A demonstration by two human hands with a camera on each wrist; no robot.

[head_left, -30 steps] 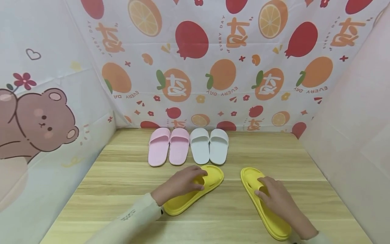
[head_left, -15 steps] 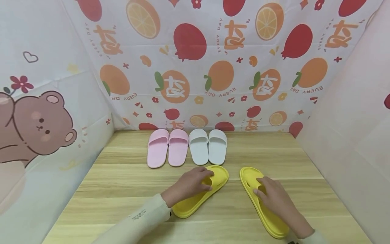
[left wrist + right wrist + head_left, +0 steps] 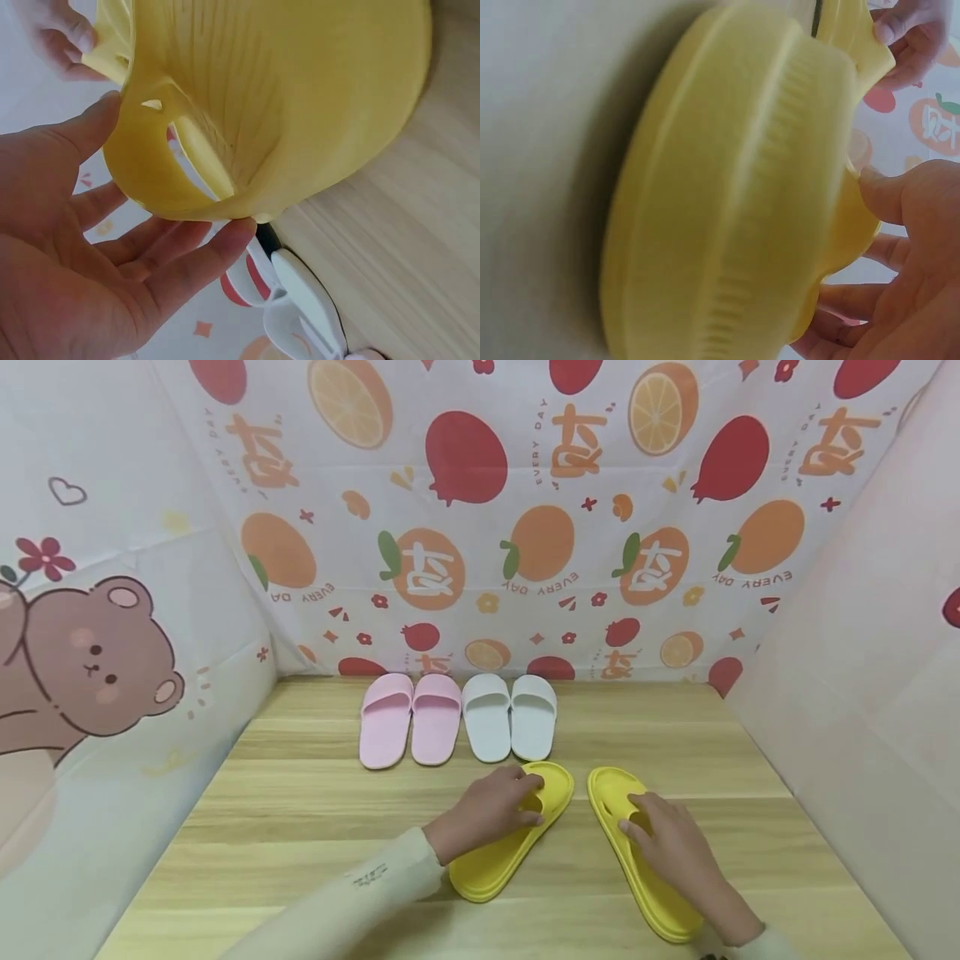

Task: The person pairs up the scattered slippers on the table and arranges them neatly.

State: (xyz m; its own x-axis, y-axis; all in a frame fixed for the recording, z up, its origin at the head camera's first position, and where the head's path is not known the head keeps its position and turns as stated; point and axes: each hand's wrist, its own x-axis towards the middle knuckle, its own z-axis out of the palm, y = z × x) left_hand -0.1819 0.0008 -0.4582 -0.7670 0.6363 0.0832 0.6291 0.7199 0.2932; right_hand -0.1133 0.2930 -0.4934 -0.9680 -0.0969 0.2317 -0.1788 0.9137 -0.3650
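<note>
In the head view, my left hand point(image 3: 487, 810) grips the strap of the left yellow slipper point(image 3: 557, 783), which angles with its toe to the upper right. My right hand point(image 3: 678, 847) holds the right yellow slipper point(image 3: 613, 783) by its strap; this toe points to the upper left. A narrow strip of floor separates the two toes. Thumb and fingers pinch the edge of the strap in the left wrist view, around the slipper's point(image 3: 337, 90) foot opening. The right wrist view has the slipper's point(image 3: 727, 195) ribbed side and heel close up, with fingers at the strap beyond.
Pink slippers point(image 3: 386, 737) stand side by side at the back, toes to the wall. Right beside them is a white pair point(image 3: 487, 728). The wood-grain floor point(image 3: 300, 827) is bounded by a fruit-print cloth point(image 3: 540, 610) behind and pale cloth walls on either side.
The left hand has moved the left yellow slipper to the right and turned it more upright, narrowing the gap between the pair. The right hand and its slipper have shifted only slightly.
</note>
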